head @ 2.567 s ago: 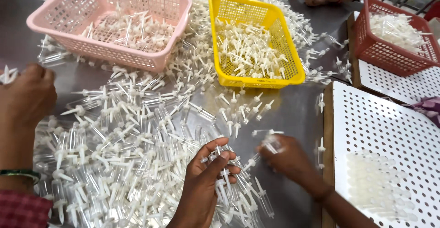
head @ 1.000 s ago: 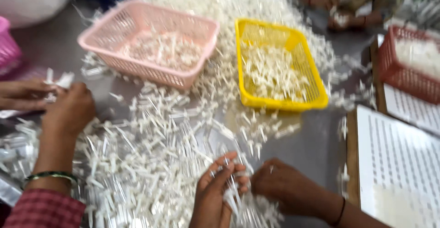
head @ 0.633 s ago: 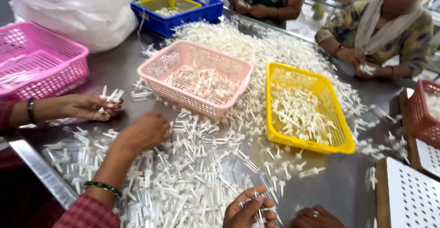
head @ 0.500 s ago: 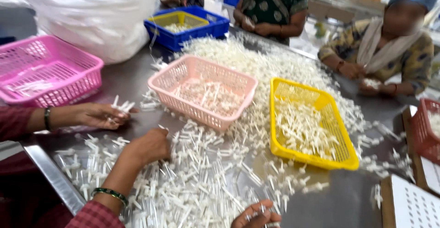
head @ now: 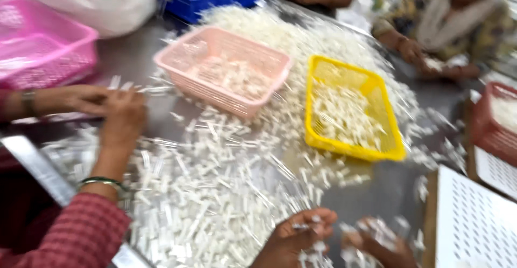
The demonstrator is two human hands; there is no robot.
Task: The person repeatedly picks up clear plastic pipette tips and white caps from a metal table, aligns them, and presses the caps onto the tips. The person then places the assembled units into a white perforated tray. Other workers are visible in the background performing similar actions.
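Observation:
At the bottom edge, my left hand [head: 295,235] curls its fingers around a few small white plastic parts. Just to its right, my right hand [head: 377,245] is blurred and also pinches white parts. Both hover over the near end of a wide heap of white plastic parts [head: 215,203] strewn across the grey metal table [head: 377,192]. The whole picture is smeared by motion, so the finger details are unclear.
A co-worker's two hands [head: 121,114] work at the left, one arm in a red checked sleeve [head: 64,235]. A salmon basket [head: 177,66], yellow basket [head: 396,144], magenta basket [head: 32,71], blue basket [head: 188,7] and red basket [head: 484,138] hold parts. A white perforated board [head: 474,219] lies right.
The view has dropped and shifted, so both my hands show again at the bottom. The co-worker's near hand has moved left to meet the other hand.

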